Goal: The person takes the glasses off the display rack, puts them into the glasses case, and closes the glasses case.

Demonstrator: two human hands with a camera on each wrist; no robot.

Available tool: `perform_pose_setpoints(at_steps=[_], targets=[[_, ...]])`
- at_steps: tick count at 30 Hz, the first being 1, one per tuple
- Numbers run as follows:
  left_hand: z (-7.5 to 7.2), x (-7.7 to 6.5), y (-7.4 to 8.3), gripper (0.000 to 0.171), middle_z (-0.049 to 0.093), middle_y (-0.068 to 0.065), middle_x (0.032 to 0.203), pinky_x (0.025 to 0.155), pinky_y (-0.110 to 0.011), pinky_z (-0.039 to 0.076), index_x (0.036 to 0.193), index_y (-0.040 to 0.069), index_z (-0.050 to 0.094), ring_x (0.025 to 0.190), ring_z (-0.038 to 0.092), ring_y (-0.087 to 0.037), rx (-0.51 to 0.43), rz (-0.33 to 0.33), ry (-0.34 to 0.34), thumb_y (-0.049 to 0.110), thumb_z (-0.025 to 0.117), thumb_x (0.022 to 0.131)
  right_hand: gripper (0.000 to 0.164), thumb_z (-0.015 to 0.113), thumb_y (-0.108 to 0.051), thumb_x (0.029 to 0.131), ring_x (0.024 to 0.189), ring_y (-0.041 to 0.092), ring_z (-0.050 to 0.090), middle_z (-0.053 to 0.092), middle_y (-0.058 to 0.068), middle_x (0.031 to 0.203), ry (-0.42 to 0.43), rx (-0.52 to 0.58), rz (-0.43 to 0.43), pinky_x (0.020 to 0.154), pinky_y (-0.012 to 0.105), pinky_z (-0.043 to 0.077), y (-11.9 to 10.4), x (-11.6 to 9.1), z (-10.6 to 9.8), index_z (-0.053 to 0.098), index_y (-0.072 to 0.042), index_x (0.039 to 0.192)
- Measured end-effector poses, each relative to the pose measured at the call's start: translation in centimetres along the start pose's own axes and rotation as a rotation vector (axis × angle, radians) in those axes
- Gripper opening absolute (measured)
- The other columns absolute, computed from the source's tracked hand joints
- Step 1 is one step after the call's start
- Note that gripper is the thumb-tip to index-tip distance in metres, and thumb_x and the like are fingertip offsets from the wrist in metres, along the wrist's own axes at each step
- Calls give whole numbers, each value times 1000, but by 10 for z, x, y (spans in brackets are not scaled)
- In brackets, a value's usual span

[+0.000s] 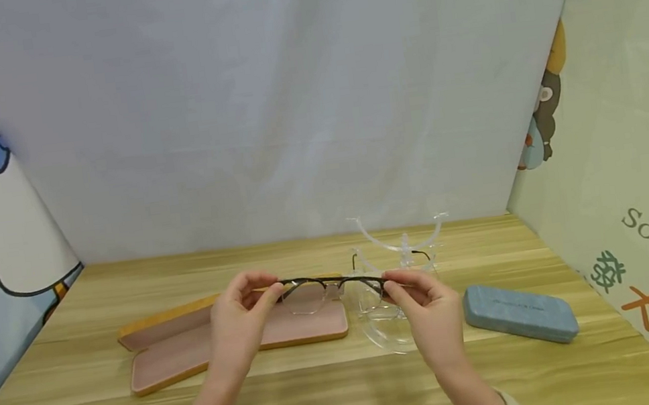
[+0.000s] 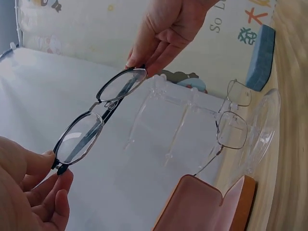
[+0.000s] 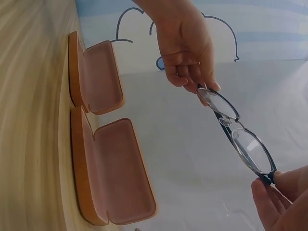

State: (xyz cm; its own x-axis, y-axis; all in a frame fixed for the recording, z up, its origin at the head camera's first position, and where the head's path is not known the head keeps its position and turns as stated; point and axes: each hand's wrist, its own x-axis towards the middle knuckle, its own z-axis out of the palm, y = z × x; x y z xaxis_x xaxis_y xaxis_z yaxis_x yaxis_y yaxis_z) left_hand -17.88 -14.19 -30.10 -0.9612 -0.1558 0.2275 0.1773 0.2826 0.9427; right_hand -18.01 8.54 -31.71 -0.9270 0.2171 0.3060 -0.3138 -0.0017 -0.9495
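Observation:
A pair of half-black, half-metal framed glasses (image 1: 310,280) is held up above the table between both hands. My left hand (image 1: 236,321) pinches one outer end of the frame between thumb and fingers, and my right hand (image 1: 432,314) pinches the other end. In the left wrist view, a dark temple arm shows behind the lenses of these glasses (image 2: 79,137). Behind and below them stands a clear plastic display stand (image 1: 405,244), partly covered by the right hand. It bears thin metal-rimmed glasses (image 2: 232,130) on its lower part.
Two orange cases with pink linings lie open on the left, one nearer case (image 3: 122,173) and one farther case (image 3: 103,79). A closed blue glasses case (image 1: 520,312) rests on the wooden table (image 1: 337,403) at the right. A pale cloth (image 1: 227,106) hangs behind.

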Motion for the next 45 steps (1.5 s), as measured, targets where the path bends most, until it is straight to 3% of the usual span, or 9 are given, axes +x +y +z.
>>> perform_pose_setpoints(at_steps=[10, 14, 19, 26, 30, 32, 36, 40, 45], targets=[[-1, 2, -14, 15, 66, -9, 90, 46, -19, 34, 94, 8, 66, 66, 57, -5, -31, -40, 95, 16, 69, 81, 15, 66, 3, 79, 70, 12, 67, 65, 17, 90, -2, 35, 64, 68, 26, 55, 14, 2, 14, 65, 11, 92], [-2, 3, -21, 14, 65, -7, 93, 53, -18, 42, 94, 7, 66, 72, 62, -5, -8, -57, 134, 14, 69, 81, 14, 66, 2, 79, 70, 14, 68, 65, 18, 92, -19, -4, 80, 67, 24, 54, 22, 2, 19, 66, 9, 92], [-4, 5, -30, 19, 67, -7, 96, 49, -19, 39, 99, 9, 68, 74, 62, -7, 45, -84, 148, 18, 68, 82, 14, 66, -1, 80, 71, 13, 68, 65, 18, 94, -25, -67, 85, 66, 21, 54, 33, 3, 26, 67, 7, 92], [-5, 4, -40, 26, 66, -7, 107, 62, -17, 47, 108, 9, 67, 88, 65, -12, 101, -96, 107, 18, 67, 83, 20, 62, -2, 84, 87, 24, 67, 64, 19, 102, -54, -101, 126, 72, 19, 52, 45, 3, 32, 65, 5, 103], [-7, 2, -43, 32, 63, -8, 115, 73, -24, 51, 114, 8, 63, 97, 63, -20, 129, -111, 69, 20, 65, 84, 25, 58, -2, 87, 100, 25, 63, 62, 19, 111, -113, -134, 123, 79, 20, 50, 48, -1, 34, 61, 2, 111], [-7, 1, -44, 34, 62, -8, 117, 77, -28, 51, 117, 8, 62, 100, 62, -21, 145, -122, 53, 21, 65, 85, 27, 55, -1, 88, 104, 26, 60, 60, 19, 115, -150, -156, 115, 71, 15, 50, 48, -3, 36, 59, 3, 115], [-9, 2, -48, 34, 60, -12, 119, 61, -23, 49, 120, 7, 59, 104, 60, -26, 191, -151, 27, 17, 61, 88, 30, 48, 6, 89, 108, 29, 58, 57, 21, 119, -212, -203, 64, 76, 20, 52, 51, -5, 39, 56, 4, 118], [-9, 5, -53, 35, 56, -16, 123, 44, -19, 35, 124, 7, 56, 107, 58, -30, 244, -187, -7, 12, 55, 90, 32, 43, 10, 89, 112, 31, 54, 55, 22, 121, -269, -239, 43, 90, 29, 46, 54, -6, 41, 54, 5, 119], [-9, 6, -60, 40, 51, -19, 129, 57, -22, 44, 131, 5, 48, 111, 54, -34, 303, -206, -68, 9, 52, 91, 34, 46, 0, 92, 119, 35, 47, 50, 22, 128, -384, -313, 86, 96, 38, 41, 60, -9, 43, 49, 2, 125]])
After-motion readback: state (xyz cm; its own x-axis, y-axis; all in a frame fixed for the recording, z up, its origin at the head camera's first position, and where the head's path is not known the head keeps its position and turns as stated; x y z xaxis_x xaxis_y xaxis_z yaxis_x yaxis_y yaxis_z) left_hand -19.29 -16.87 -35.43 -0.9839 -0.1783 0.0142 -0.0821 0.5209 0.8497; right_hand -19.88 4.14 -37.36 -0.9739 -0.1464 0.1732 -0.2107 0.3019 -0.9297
